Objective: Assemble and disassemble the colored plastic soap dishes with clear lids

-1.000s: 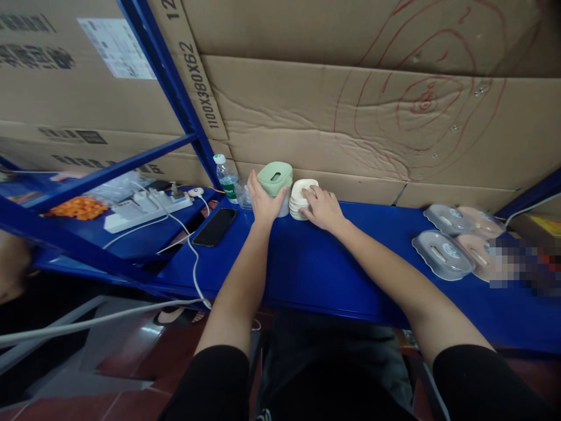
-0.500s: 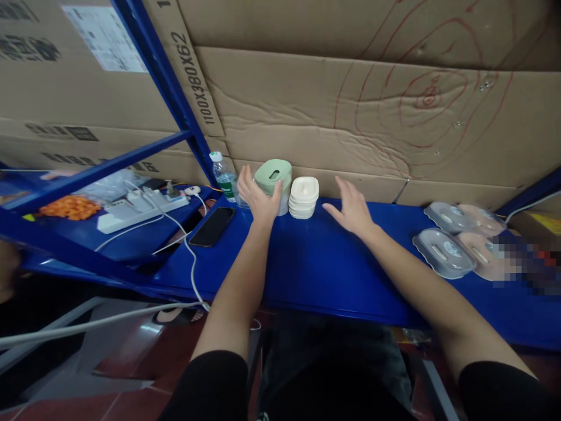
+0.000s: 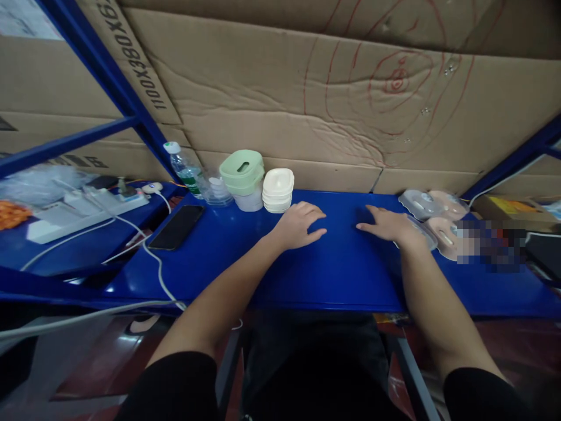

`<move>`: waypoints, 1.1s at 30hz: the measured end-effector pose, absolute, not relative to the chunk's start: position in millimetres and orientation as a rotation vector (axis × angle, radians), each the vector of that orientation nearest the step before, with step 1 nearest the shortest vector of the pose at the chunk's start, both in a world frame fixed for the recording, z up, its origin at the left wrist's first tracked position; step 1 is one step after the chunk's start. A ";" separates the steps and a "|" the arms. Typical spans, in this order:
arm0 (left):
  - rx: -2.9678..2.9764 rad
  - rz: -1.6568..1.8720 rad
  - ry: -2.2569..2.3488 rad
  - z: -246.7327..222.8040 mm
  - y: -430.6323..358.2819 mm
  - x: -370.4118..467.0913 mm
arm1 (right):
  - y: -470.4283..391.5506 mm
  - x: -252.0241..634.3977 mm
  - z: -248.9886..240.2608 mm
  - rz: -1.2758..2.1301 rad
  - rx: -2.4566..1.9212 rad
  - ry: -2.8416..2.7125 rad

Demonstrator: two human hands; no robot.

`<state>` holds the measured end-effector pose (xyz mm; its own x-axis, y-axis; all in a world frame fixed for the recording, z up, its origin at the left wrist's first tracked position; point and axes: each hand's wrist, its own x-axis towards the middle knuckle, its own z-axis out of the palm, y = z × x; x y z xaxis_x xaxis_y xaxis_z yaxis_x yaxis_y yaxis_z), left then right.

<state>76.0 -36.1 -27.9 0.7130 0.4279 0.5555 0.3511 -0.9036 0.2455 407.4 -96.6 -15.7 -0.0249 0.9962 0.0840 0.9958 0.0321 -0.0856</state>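
Observation:
My left hand hovers over the blue tabletop with its fingers apart and nothing in it. Just behind it stands a stack of small cream containers. Left of that stack are green lidded containers piled on a clear one. My right hand, also open and holding nothing, is nearest the clear-covered packs at the right. It partly hides a grey pack. Beside that lies a pinkish pack, with another grey pack and a pinkish pack behind.
A water bottle and clear containers stand at the back left. A black phone lies in front of them. White cables run from a power strip at the left. Cardboard walls the back; a box sits far right.
My left hand has moved right, away from the green containers. My right hand has moved right to the clear-covered packs. The camera view has shifted right.

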 end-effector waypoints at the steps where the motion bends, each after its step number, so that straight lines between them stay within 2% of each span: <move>1: 2.809 0.864 0.622 -32.3 -35.9 78.3 | -97.7 394.8 -14.8 0.063 -2.094 -2.193; 6: 2.782 0.680 0.733 -49.4 -25.5 75.1 | -105.5 345.7 -6.1 0.094 -1.522 -2.376; 10: 2.754 0.682 0.758 -54.4 -20.3 72.4 | -99.9 354.6 -10.4 -0.033 -1.667 -2.299; 13: 2.739 0.701 0.758 -56.1 -19.7 73.3 | -93.1 365.0 -18.4 0.098 -1.814 -2.295; 21: 2.675 0.624 0.730 -56.6 -19.3 67.4 | -99.6 334.6 -23.1 0.018 -1.632 -2.368; 26: 2.656 0.679 0.596 -51.0 -20.5 63.8 | -92.3 335.1 -33.2 0.274 -1.480 -2.392; 30: 2.655 0.803 0.554 -48.3 -16.8 62.1 | -88.0 338.2 -33.9 0.256 -1.323 -2.295; 33: 2.625 1.031 0.533 -41.9 -15.1 58.7 | -89.1 338.1 -29.8 0.178 -1.245 -2.116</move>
